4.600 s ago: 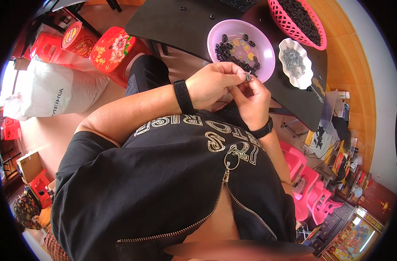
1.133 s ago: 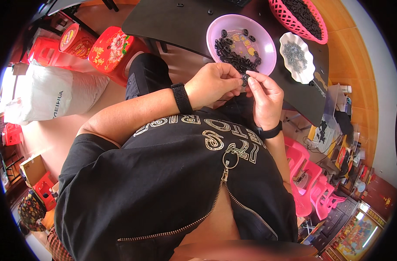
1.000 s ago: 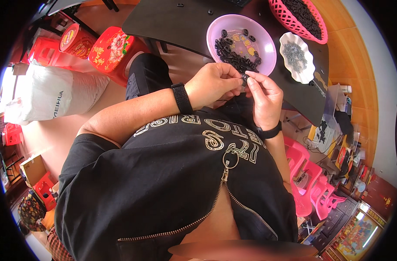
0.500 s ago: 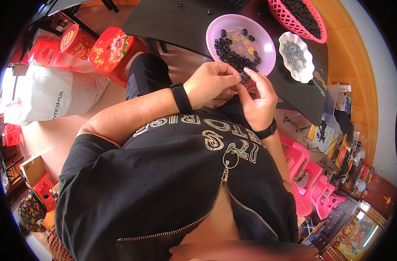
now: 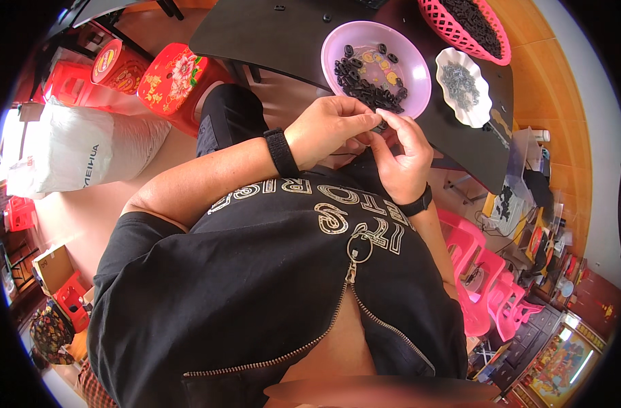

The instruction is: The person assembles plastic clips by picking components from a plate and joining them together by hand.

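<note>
Just in front of a pink plastic bowl [image 5: 419, 85], my two hands meet fingertip to fingertip. Between them is a small black oval piece [image 5: 382, 126], mostly covered by the fingers. My left hand [image 5: 332, 130] pinches it with thumb and forefinger, and my right hand [image 5: 404, 155] closes on it from the other side. Inside the bowl lie several black pieces [image 5: 365, 94] of a like kind, heaped toward the near side. To its right, a white scalloped dish [image 5: 482, 112] holds small clear or greyish bits [image 5: 461, 85] too small to name.
The dark table [image 5: 256, 37] carries a pink basket [image 5: 429, 24] full of black pieces at the far right. Left of it stand a red flowered stool [image 5: 162, 92] and a large white sack [image 5: 86, 146]. Pink chairs [image 5: 484, 272] are on the right.
My fingers have shifted slightly around the small black piece, and it is now more hidden between them. My arms and the things on the table stay nearly in place.
</note>
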